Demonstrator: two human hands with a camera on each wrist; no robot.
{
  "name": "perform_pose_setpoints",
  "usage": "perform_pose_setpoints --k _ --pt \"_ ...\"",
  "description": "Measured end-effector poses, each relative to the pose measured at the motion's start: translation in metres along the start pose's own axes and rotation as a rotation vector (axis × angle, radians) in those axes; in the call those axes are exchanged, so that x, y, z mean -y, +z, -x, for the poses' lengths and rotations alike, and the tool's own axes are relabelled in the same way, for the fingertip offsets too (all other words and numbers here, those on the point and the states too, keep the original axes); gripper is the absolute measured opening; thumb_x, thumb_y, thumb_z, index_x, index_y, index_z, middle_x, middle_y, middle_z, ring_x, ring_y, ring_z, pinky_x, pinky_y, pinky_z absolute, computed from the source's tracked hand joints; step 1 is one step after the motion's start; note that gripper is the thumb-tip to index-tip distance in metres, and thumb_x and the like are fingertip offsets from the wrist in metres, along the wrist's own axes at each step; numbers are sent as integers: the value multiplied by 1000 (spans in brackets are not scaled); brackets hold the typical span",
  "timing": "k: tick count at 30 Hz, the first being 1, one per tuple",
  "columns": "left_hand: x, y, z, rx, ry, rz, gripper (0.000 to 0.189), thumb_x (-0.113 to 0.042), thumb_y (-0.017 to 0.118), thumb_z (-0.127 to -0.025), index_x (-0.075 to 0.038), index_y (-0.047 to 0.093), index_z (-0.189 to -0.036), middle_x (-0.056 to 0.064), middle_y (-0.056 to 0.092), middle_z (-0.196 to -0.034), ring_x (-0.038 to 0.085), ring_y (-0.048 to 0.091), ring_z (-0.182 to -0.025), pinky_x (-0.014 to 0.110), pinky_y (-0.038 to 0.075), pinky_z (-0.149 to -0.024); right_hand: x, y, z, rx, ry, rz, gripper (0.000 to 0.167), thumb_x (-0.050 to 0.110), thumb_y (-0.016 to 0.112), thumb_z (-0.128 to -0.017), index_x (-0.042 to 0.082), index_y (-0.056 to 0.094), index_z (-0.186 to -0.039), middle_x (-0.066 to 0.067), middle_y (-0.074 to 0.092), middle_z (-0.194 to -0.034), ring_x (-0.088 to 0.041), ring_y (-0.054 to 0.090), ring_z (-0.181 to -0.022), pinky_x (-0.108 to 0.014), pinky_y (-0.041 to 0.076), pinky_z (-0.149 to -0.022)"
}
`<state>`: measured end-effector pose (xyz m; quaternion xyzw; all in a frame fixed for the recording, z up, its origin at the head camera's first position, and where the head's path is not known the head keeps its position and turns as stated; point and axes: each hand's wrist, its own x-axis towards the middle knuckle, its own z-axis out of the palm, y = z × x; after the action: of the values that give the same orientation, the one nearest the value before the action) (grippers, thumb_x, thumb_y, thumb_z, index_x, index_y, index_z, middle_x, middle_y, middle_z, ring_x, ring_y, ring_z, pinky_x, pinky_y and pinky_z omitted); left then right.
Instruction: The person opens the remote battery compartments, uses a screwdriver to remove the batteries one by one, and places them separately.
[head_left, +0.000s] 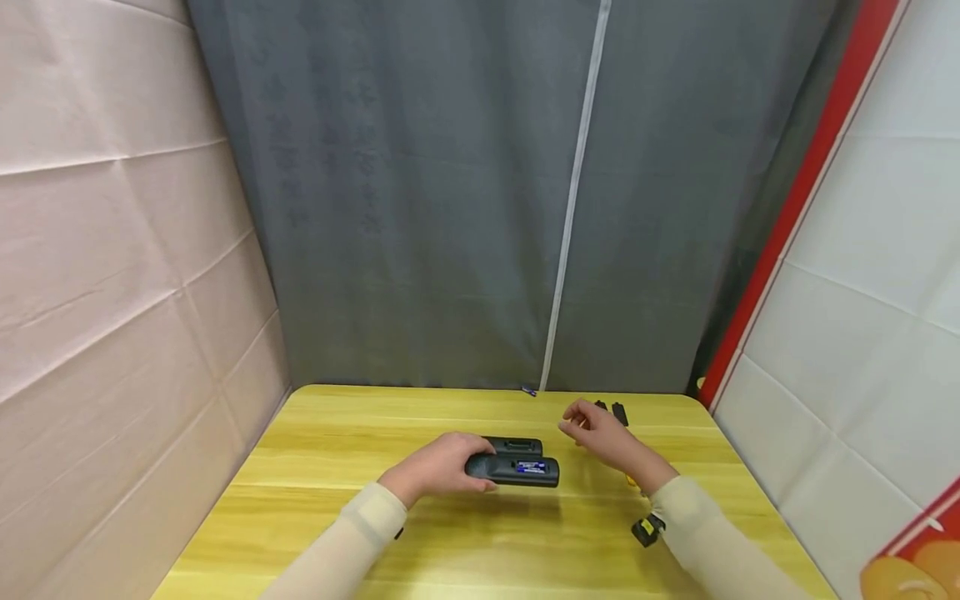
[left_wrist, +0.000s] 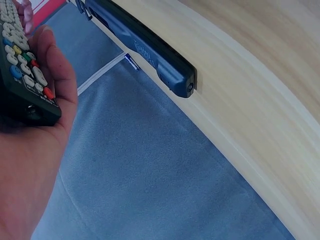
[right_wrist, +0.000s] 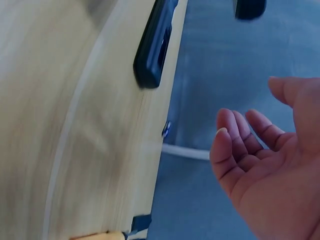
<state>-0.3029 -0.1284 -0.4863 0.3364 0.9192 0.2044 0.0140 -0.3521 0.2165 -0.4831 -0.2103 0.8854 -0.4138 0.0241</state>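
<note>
My left hand (head_left: 444, 468) grips a black remote control (head_left: 514, 470) above the table, its back facing up. Blue batteries (head_left: 532, 467) show in the remote's uncovered compartment. In the left wrist view the held remote's coloured buttons (left_wrist: 25, 60) face the palm side. Just behind it, a second black remote (head_left: 517, 446) lies back up on the table, its battery compartment open. To the right, my right hand (head_left: 600, 433) hovers over the table with loosely curled fingers (right_wrist: 227, 150) and holds nothing. Two small black covers (head_left: 619, 414) lie just beyond it, one partly hidden.
The wooden table (head_left: 300, 467) ends at a grey curtain (head_left: 450, 250). A small blue battery (head_left: 529, 391) lies at the far edge. A yellow-orange object (right_wrist: 100, 236) lies near my right wrist, mostly covered by the arm in the head view. Light panels stand at both sides.
</note>
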Motion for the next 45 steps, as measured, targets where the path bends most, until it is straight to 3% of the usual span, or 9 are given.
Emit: perform_pose_setpoints --k 5,11,17,21,45 --pt "1 1 0 -4 -4 11 45 -47 87 -95 -21 76 -130 -9 73 -123 7 63 -100 30 54 -89 12 13 14 35 -81 2 31 41 69 -111 13 66 -122 -2 66 -107 -20 62 -93 -36 55 -79" --pt "2 1 0 -6 2 13 46 -51 87 -95 -21 76 -129 -10 73 -123 7 64 -102 31 54 -92 22 34 26 84 -255 73 46 46 81 -102 17 65 -134 -1 65 -122 -22 62 -108 -40 56 -88" --pt "2 0 -1 -6 16 12 46 -52 86 -96 -21 76 -129 -10 73 -122 6 64 -101 31 54 -92 27 51 28 89 -393 174 52 49 85 -98 17 67 -135 4 63 -120 -12 61 -105 -36 58 -93" --pt "2 1 -1 -8 26 3 46 -53 85 -96 -22 76 -129 -11 73 -122 6 63 -101 30 54 -92 31 56 29 93 -386 203 50 52 85 -97 20 68 -132 10 59 -118 -10 60 -105 -35 58 -94" --pt "3 3 1 -8 32 12 47 -53 85 -96 -25 74 -131 -13 72 -123 4 63 -100 29 53 -90 40 64 32 79 -350 285 40 37 88 -98 20 70 -129 7 59 -114 -9 60 -100 -35 57 -90"
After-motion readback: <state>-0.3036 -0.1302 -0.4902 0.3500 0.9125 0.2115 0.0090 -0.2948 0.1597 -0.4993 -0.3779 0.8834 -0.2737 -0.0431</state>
